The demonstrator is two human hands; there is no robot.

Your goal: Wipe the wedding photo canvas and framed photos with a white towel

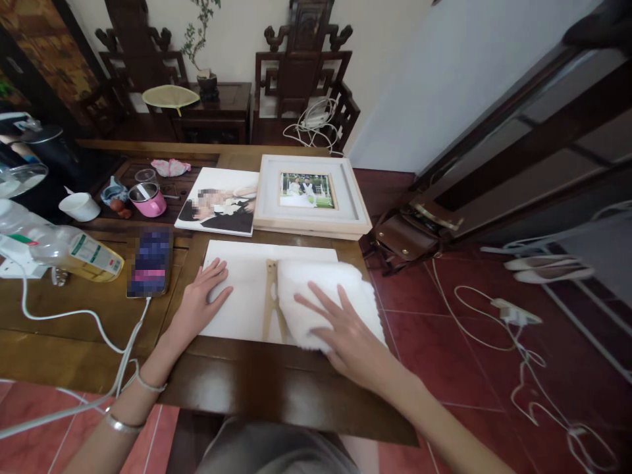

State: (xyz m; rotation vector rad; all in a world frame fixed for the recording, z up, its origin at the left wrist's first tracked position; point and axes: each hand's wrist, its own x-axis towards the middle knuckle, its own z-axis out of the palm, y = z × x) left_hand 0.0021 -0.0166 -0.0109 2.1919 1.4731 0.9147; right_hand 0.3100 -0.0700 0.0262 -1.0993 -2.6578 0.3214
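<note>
A white flat panel [247, 289] lies face down on the wooden table [257, 388], with a light wooden stand strip [270, 296] across its back. My left hand [202, 299] lies flat and open on the panel's left part, fingers spread. My right hand [340, 332] rests open, fingers stretched out, on a fluffy white cloth [323, 289] that covers the panel's right part. Beyond the panel lie an unframed photo print [220, 201] and a pale framed photo [311, 194].
A phone [151, 260] on a white cable lies left of the panel. Further left are a plastic bottle [59, 247], a pink mug [148, 197], a white cup [79, 206] and a kettle. A brown bag [402, 237] and white cords [513, 316] lie on the red tile floor at the right.
</note>
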